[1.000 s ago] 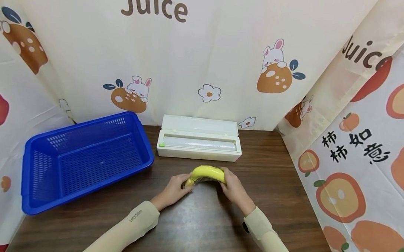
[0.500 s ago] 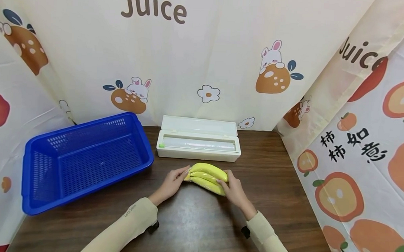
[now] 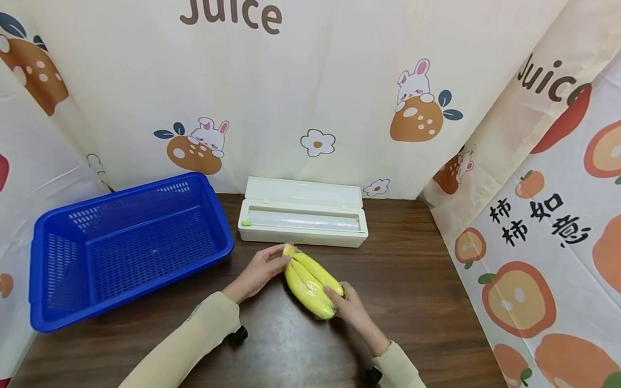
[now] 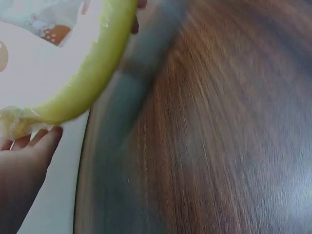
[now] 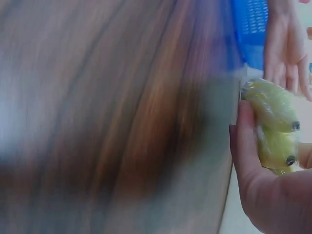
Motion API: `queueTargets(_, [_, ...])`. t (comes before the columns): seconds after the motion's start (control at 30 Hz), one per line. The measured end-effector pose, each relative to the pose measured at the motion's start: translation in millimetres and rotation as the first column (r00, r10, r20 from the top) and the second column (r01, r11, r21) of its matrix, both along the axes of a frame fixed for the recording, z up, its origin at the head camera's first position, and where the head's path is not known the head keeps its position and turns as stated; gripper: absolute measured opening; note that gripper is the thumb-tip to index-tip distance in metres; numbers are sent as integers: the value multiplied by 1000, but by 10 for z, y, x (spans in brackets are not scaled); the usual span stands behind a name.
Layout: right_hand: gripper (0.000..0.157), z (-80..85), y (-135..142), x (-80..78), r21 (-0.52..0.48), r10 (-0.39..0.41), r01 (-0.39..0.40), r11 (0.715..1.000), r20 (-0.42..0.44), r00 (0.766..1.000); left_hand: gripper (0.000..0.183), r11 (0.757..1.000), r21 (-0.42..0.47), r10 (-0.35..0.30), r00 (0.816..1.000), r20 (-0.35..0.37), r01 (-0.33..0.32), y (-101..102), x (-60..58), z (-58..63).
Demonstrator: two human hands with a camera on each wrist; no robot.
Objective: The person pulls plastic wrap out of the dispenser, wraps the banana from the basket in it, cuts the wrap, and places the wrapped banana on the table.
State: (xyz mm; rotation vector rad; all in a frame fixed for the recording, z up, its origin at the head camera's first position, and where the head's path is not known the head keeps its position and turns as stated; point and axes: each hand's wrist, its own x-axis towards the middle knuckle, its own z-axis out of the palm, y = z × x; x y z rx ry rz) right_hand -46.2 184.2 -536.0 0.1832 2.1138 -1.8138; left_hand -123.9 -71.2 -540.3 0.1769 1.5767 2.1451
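A bunch of yellow bananas (image 3: 309, 286), wrapped in shiny clear film, is held over the table between both hands. My left hand (image 3: 258, 272) holds the stem end at the upper left. My right hand (image 3: 352, 308) grips the tip end at the lower right, its thumb on top of the fruit. In the left wrist view, one banana (image 4: 105, 53) curves up from the fingers of the left hand (image 4: 24, 165). The right wrist view has the dark banana tips and wrinkled film by the right hand (image 5: 273, 192).
Behind the bananas stands a white cling film box (image 3: 303, 235), lid raised, with a film roll (image 3: 301, 220) inside. A blue perforated basket (image 3: 132, 293) is at the left. Printed curtains (image 3: 273, 90) close off the back and sides of the dark wooden table (image 3: 294, 359).
The bananas have turned from lying sideways, one edge-on, to slanting down to the right with their broad face up. The right hand has moved lower and the left hand slightly up.
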Motion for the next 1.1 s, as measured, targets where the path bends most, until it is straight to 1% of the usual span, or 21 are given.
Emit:
queueTargets(0.03, [35, 2, -23, 20, -61, 2, 1, 998, 42, 999, 58, 1000, -15, -26, 1000, -2, 26, -13, -7, -7])
queueTargets(0.1, [39, 12, -77, 62, -148, 10, 5, 989, 101, 995, 63, 998, -43, -52, 999, 7, 52, -26, -18, -28])
queueTargets(0.17, [42, 16, -131, 106, -175, 20, 1, 984, 117, 993, 64, 997, -53, -50, 998, 24, 51, -26, -23, -54])
queueTargets(0.27, [42, 23, -206, 157, -176, 67, -49, 983, 94, 993, 58, 998, -60, -10, 999, 34, 12, -12, -20, -92])
queueTargets(0.37, [41, 21, -253, 186, -126, 127, -120, 985, 47, 991, 52, 997, -69, 40, 999, 28, -38, 8, -12, -114])
queueTargets(0.47, [39, 35, -275, 201, -40, 182, -181, 983, 25, 983, 50, 995, -84, 63, 998, 15, -61, 25, -3, -124])
queueTargets(0.57, [40, 44, -294, 219, 12, 242, -242, 970, 24, 970, 50, 995, -88, 55, 998, 0, -55, 46, 8, -137])
queueTargets(0.67, [42, 36, -321, 250, 23, 278, -279, 960, 42, 960, 48, 996, -75, 44, 999, 9, -43, 79, 29, -150])
queueTargets(0.83, [39, -24, -340, 338, 38, 268, -271, 962, 71, 961, 47, 996, -87, 10, 1000, 20, -8, 151, 97, -180])
queueTargets(0.93, [36, -43, -334, 382, 92, 261, -266, 960, 56, 964, 52, 993, -121, 2, 1000, 18, 0, 194, 149, -177])
queueTargets(1.0, [35, -48, -331, 400, 142, 262, -263, 954, 31, 965, 55, 990, -141, 5, 1000, 9, -4, 220, 182, -168])
queueTargets(1.1, [35, -50, -326, 418, 221, 272, -264, 939, -3, 962, 58, 986, -165, 10, 1000, -13, -12, 253, 229, -155])
